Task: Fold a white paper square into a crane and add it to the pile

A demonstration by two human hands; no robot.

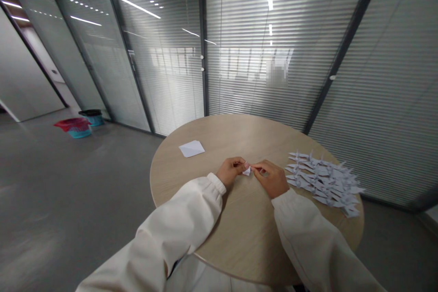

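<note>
A small folded piece of white paper point(247, 171) is pinched between both hands above the middle of the round table. My left hand point(232, 171) has thumb and fingers closed on its left side. From the other side, my right hand point(271, 177) pinches its right edge with thumb and forefinger. The fingers cover much of the paper, so its exact folded shape is hidden. To the right of my right hand lie many white paper cranes point(321, 180) in close rows. A small stack of white paper sheets point(192, 148) rests on the table, farther off to the left.
The round wooden table point(236, 232) stands close to a glass partition with blinds point(253, 91). On the grey floor at the left are a blue bin with a red liner point(75, 127) and a blue bin with a black liner point(94, 117).
</note>
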